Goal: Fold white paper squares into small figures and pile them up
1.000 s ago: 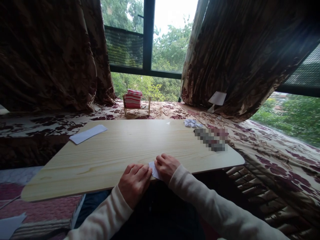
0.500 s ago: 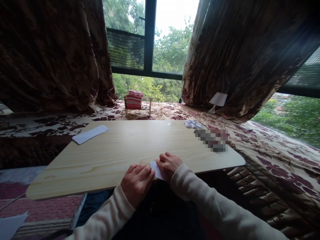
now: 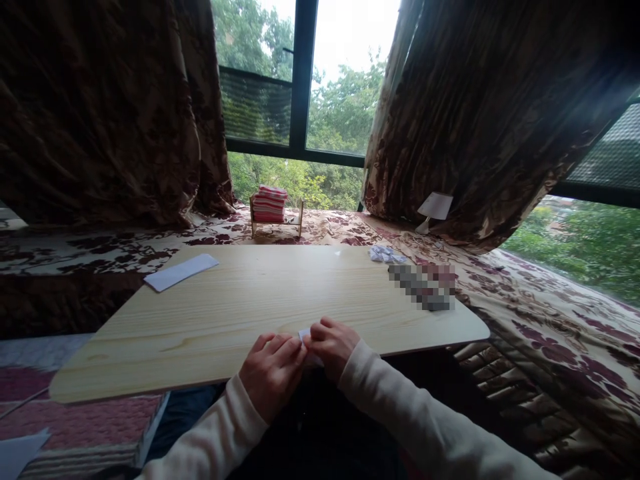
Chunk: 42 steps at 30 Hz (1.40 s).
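Observation:
At the near edge of the pale wooden table, a small piece of white paper is held between my two hands, mostly covered by the fingers. My left hand has its fingers closed on the paper's left side. Fingers of my right hand are bent and pinch the paper from the right, close against the left fingertips. A flat white strip of paper lies at the table's far left. Near the back right corner sits a small heap of white folded paper pieces.
A pixelated dark object lies on the table's right side. Behind the table, a small stand holds folded striped cloths, with a small white lamp to the right. Another white sheet is at lower left. Patterned curtains flank the window.
My right hand has moved slightly left and down, towards my left hand. Less of the white paper shows between them. The view has tilted slightly upward.

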Tool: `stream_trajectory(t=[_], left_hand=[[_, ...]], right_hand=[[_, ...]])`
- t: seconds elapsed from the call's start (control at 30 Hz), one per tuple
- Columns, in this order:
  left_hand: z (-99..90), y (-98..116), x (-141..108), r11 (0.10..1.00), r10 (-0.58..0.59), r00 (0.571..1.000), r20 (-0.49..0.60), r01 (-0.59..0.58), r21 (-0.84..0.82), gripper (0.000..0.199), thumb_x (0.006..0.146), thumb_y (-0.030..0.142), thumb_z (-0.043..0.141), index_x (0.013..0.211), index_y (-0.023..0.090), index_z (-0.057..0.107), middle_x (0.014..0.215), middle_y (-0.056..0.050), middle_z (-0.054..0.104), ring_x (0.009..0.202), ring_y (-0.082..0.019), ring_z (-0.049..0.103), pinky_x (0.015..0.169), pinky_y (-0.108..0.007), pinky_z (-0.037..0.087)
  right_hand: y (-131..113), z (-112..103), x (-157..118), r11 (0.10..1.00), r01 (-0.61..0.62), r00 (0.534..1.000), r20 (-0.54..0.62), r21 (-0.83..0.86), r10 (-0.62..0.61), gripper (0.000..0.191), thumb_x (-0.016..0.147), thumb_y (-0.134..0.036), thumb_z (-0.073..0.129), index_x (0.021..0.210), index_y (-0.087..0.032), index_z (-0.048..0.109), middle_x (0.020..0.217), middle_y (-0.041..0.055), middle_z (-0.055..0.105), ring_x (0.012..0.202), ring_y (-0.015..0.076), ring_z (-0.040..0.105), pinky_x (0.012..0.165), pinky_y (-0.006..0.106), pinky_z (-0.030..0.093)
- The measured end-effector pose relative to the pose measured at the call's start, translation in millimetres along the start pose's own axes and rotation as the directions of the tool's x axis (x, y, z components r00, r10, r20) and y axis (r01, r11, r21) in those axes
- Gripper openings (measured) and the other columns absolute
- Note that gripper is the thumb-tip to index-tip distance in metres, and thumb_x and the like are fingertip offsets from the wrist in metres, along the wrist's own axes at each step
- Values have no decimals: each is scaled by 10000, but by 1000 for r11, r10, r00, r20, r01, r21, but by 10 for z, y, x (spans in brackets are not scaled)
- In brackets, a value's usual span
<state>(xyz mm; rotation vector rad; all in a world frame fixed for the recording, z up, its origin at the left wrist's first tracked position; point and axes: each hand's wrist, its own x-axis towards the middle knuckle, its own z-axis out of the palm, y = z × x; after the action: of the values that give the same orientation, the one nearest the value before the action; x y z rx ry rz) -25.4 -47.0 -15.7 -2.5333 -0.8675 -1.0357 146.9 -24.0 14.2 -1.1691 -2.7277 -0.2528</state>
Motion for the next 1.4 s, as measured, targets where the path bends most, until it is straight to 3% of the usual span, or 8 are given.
stream_trajectory(t=[0.43,0.57,0.73,0.83,1.0,1.13,1.27,1.4], left_hand=[[-26,12,30,1000,-2,1000,9,2,11,185,780,132,513,932,190,601,849,-34,646,835,-180,573,789,-350,391],[-8,-18,-2,999,-39,999,7,39,22,230,760,107,485,943,183,600,1019,-70,638,939,-208,562,831,-377,380],[27,-15,-40,998,-48,998,33,49,-38,297,761,127,464,1028,192,575,1131,-57,605,1030,-224,514,929,-424,307],[26,90,-33,995,-89,995,54,91,-30,327,752,159,488,1065,202,571,1056,-66,611,1005,-240,501,945,-445,298],[-33,271,13,989,-112,991,73,118,-86,377,733,163,502,1105,189,558,973,-84,591,944,-246,500,932,-460,332],[-56,251,33,981,-120,991,53,127,-148,248,762,206,504,986,189,608,1034,-95,597,999,-253,500,943,-459,333],[-31,169,-30,985,-68,995,66,78,-154,291,794,182,458,1053,203,589,1177,-71,577,1111,-246,464,993,-461,270],[-42,107,-86,989,-24,993,117,41,-145,367,807,158,441,1151,242,539,1195,-37,580,1117,-227,468,995,-462,247]], right_hand=[[180,30,-97,980,-189,982,-11,-59,189,202,778,-122,487,884,-137,658,780,93,618,770,211,506,650,306,421],[480,57,-285,951,-247,957,-106,184,269,215,750,-104,502,801,-206,685,780,53,611,780,180,523,684,279,456],[538,113,-765,876,-255,826,-379,409,417,311,786,-146,429,1029,-198,617,900,73,603,854,197,554,772,349,474],[369,110,-949,762,-394,728,-331,515,600,298,833,-285,422,1057,-187,593,875,79,610,794,190,578,690,313,493],[170,38,-808,680,-562,681,-204,470,703,377,841,-372,399,1099,-162,575,823,68,643,733,187,588,692,316,479],[156,-68,-469,717,-640,736,-46,277,675,368,828,-353,432,1097,-156,586,841,82,635,771,208,577,732,339,444],[194,-161,-202,862,-440,897,79,252,435,426,681,-403,625,1044,-181,603,1008,99,574,952,244,491,805,352,410],[246,-264,-88,876,-406,906,237,259,350,326,611,-319,712,881,-152,637,923,85,582,894,221,492,782,321,410]])
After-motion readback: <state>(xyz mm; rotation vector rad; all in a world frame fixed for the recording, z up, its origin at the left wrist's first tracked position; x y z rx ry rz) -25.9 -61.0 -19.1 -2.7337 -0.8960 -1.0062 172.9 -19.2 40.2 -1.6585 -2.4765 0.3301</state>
